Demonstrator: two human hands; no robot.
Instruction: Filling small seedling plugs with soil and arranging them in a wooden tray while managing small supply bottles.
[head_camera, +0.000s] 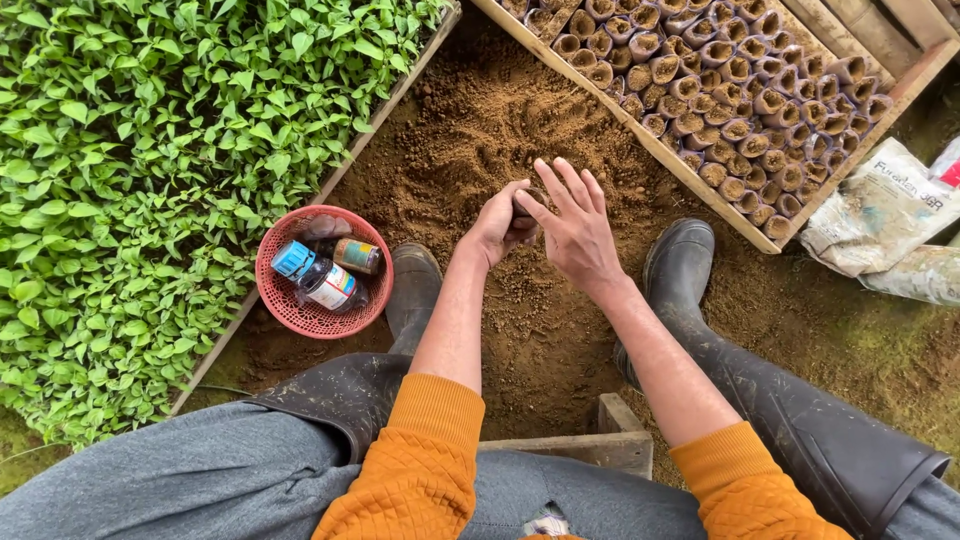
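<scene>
A red basket (283, 300) sits on the soil at the left, just beside the wooden edge of the seedling bed. In it lie two small bottles. The nearer bottle (322, 284) lies on its side, with a blue cap toward the upper left and a white label banded in red and blue. The second bottle (355, 256), touching it on the upper right, is dark with a green and orange label.

At the right edge, below the corner of the wooden frame, a crumpled white sack (880, 210) lies on the ground, soiled, with dark print. A second pale bag (920, 275) lies just beneath it, touching.
</scene>
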